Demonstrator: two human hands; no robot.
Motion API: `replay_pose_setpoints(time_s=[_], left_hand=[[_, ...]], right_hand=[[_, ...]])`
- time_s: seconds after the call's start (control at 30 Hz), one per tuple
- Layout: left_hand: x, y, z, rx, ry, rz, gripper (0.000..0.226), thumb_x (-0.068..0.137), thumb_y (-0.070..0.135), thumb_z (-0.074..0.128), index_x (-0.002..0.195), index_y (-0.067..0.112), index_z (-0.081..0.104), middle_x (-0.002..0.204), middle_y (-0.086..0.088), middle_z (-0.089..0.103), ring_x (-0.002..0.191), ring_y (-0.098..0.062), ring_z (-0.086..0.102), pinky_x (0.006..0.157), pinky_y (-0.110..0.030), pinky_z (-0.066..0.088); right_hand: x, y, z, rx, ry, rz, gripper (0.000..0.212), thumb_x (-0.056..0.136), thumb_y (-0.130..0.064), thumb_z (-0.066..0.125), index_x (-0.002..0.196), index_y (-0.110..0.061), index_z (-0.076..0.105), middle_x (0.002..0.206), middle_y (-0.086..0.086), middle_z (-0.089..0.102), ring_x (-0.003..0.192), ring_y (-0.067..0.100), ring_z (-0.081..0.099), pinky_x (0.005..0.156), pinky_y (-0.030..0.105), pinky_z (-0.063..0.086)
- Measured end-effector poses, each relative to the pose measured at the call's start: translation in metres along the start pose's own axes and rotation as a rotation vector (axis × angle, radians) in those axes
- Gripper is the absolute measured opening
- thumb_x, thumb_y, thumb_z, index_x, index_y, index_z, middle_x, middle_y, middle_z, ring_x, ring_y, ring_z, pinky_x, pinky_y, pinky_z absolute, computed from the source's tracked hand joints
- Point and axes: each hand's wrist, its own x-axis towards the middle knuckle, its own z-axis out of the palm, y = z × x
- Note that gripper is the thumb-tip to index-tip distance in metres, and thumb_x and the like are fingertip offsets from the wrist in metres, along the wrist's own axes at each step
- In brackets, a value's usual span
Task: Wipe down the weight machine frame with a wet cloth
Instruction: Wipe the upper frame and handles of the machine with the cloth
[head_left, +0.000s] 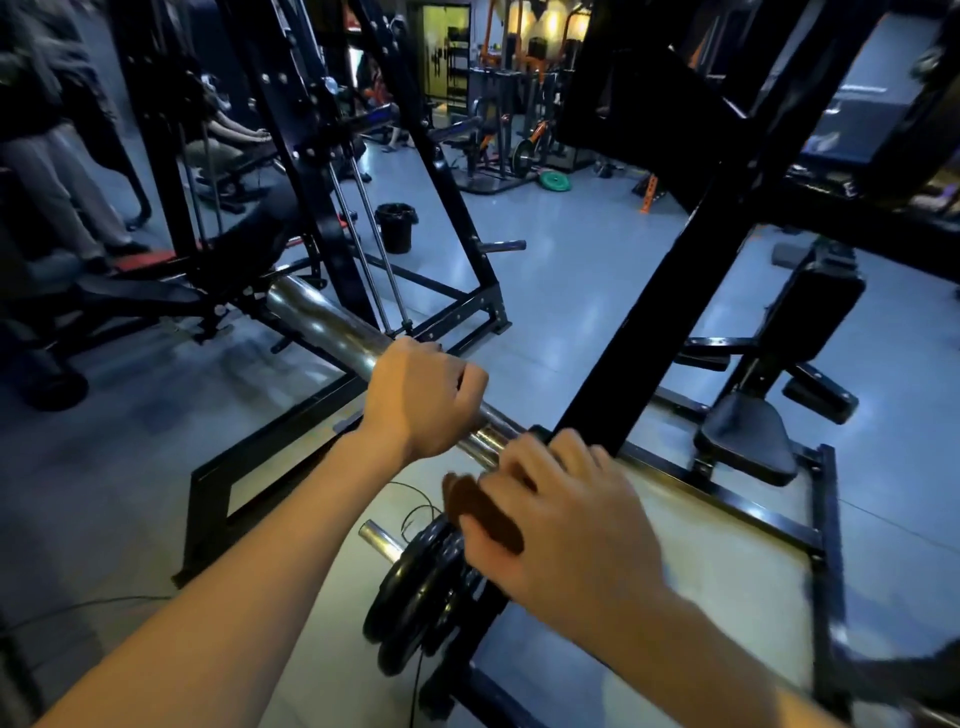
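Mid-wipe, I judge: at frame centre the left hand (421, 397) grips the chrome bar (322, 317) while the right hand (566, 525), lower centre, presses a brown cloth (480, 512) by the black frame post (670, 291), next needing a stroke upward.

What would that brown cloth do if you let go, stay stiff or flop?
Probably flop: the cloth looks soft and bunched under the right hand. It seems light, since a few fingers hold it. Being wet, it may cling to the bar.
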Motion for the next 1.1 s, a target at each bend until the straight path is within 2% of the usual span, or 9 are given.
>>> replay_pose_setpoints(time_s=[0.13,0.23,0.47,0.67,0.77,0.83,0.9,1.0,1.1], left_hand=[[0.0,-0.002,0.001,-0.001,-0.003,0.128,0.048,0.085,0.015,0.047,0.049,0.027,0.018,0.041,0.006,0.023,0.045,-0.018,0.016,0.05,-0.032,0.03],[0.001,-0.001,-0.002,-0.011,0.001,0.081,0.042,0.086,0.03,0.038,0.051,0.029,0.015,0.044,0.007,0.024,0.045,-0.019,0.022,0.053,-0.033,0.029],[0.0,0.001,-0.001,-0.052,0.009,0.098,0.042,0.087,0.036,0.032,0.049,0.023,0.021,0.043,0.007,0.021,0.043,-0.017,0.016,0.055,-0.042,0.046],[-0.002,0.006,-0.007,-0.025,0.002,0.111,0.041,0.088,0.035,0.033,0.05,0.025,0.02,0.043,0.007,0.022,0.043,-0.016,0.018,0.055,-0.04,0.046],[-0.002,0.006,-0.008,-0.067,-0.01,0.098,0.042,0.087,0.038,0.033,0.05,0.026,0.019,0.042,0.009,0.023,0.042,-0.019,0.024,0.059,-0.037,0.043],[-0.002,0.009,-0.011,-0.084,-0.012,0.082,0.042,0.086,0.036,0.036,0.049,0.026,0.018,0.04,0.008,0.025,0.042,-0.018,0.024,0.057,-0.039,0.045],[-0.002,0.011,-0.013,-0.098,-0.016,0.09,0.042,0.086,0.033,0.035,0.049,0.026,0.018,0.04,0.009,0.02,0.041,-0.017,0.022,0.049,-0.034,0.038],[0.001,0.007,-0.013,-0.08,-0.086,0.063,0.045,0.088,0.039,0.029,0.046,0.024,0.028,0.04,0.009,0.022,0.041,-0.019,0.027,0.053,-0.028,0.022],[0.003,0.006,-0.013,-0.168,-0.161,-0.044,0.056,0.094,0.043,0.027,0.046,0.021,0.045,0.045,0.006,0.041,0.044,-0.014,0.037,0.06,-0.028,0.029]], right_hand=[[-0.009,-0.005,0.01,0.006,-0.016,-0.172,0.04,0.096,-0.063,0.052,0.097,-0.028,0.072,0.098,-0.007,0.062,0.084,0.017,0.052,0.07,0.035,0.045],[0.006,0.023,0.003,0.014,0.021,-0.215,0.044,0.095,-0.064,0.049,0.102,-0.028,0.073,0.099,-0.006,0.063,0.085,0.016,0.053,0.072,0.034,0.047],[0.036,0.071,-0.012,-0.012,0.265,0.144,0.038,0.091,-0.053,0.066,0.097,-0.016,0.075,0.102,0.002,0.064,0.087,0.023,0.053,0.08,0.033,0.036],[0.006,0.05,0.001,0.02,0.148,-0.233,0.038,0.094,-0.056,0.061,0.103,-0.022,0.074,0.103,0.0,0.065,0.086,0.02,0.055,0.08,0.037,0.039],[0.041,0.102,-0.013,-0.039,0.307,-0.012,0.039,0.092,-0.049,0.07,0.107,-0.014,0.076,0.107,0.008,0.066,0.088,0.029,0.059,0.084,0.039,0.037],[0.061,0.132,-0.026,-0.063,0.351,0.192,0.043,0.095,-0.051,0.065,0.112,-0.013,0.074,0.115,0.009,0.064,0.097,0.032,0.058,0.09,0.036,0.032],[0.066,0.133,-0.028,-0.058,0.321,0.239,0.046,0.098,-0.053,0.058,0.115,-0.014,0.073,0.12,0.007,0.061,0.101,0.031,0.054,0.091,0.034,0.029],[0.041,0.098,-0.016,-0.021,0.208,0.022,0.042,0.101,-0.05,0.051,0.115,-0.017,0.073,0.119,0.003,0.063,0.095,0.025,0.054,0.087,0.036,0.035],[0.028,0.096,-0.013,-0.006,0.186,-0.12,0.039,0.102,-0.046,0.05,0.119,-0.017,0.071,0.121,0.002,0.063,0.097,0.023,0.053,0.085,0.04,0.042]])
